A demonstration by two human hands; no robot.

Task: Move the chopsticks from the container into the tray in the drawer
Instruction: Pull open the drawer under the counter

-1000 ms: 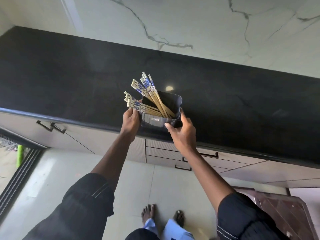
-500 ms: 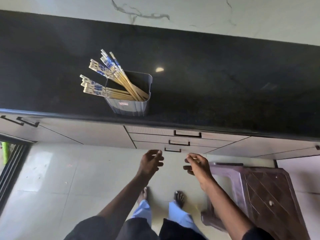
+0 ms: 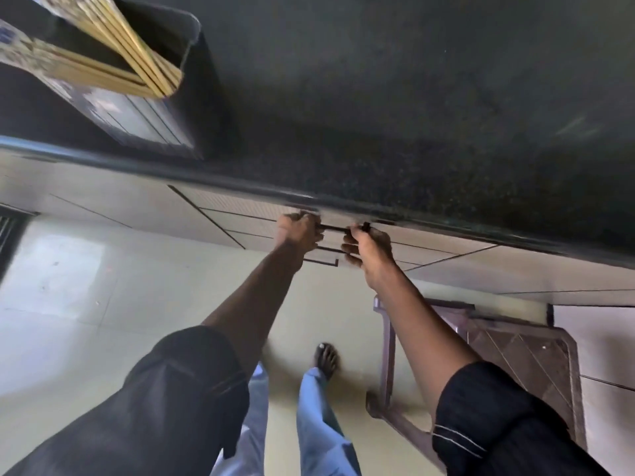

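Both hands, left hand and right hand, fingers clamped on drawer handle; drawer shut, chopsticks all in container on surface.

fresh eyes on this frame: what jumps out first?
Both hands grip the top drawer handle just under the dark counter edge: left hand on its left end, right hand on its right. At top left, the grey container stands on the counter near its front edge, with the chopsticks fanning out of it, blurred. The drawer looks closed.
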